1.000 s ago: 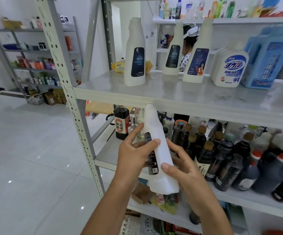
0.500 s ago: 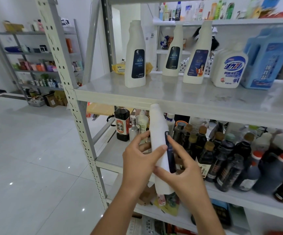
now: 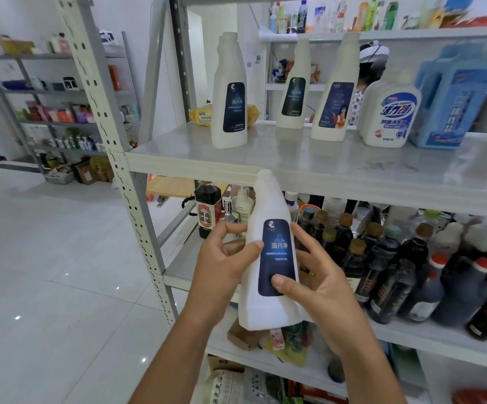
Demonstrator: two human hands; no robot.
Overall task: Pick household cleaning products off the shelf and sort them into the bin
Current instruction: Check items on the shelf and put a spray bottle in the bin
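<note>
Head view: white cleaner bottle [image 3: 268, 258] held upright in front of the shelf [image 3: 309, 167], label facing the camera. Left hand [image 3: 221, 263] wraps its left side, thumb on the label edge; right hand [image 3: 320, 284] cups the right, thumb pressed low on the label. Bin not in view. Advice: keep both grips firm, support the base, carry upright.

Held white plastic bottle [image 3: 268, 266], dark blue label: 油污净
White bottle on upper shelf at 12 o'clock [image 3: 230, 94]: 油污净
Dark soy sauce bottle at 10 o'clock of held bottle [image 3: 207, 209]: 酿造酱油
Yellow packet [image 3: 201, 116]: Lemon
White jug at 2 o'clock [image 3: 389, 112]: 活力28
</note>
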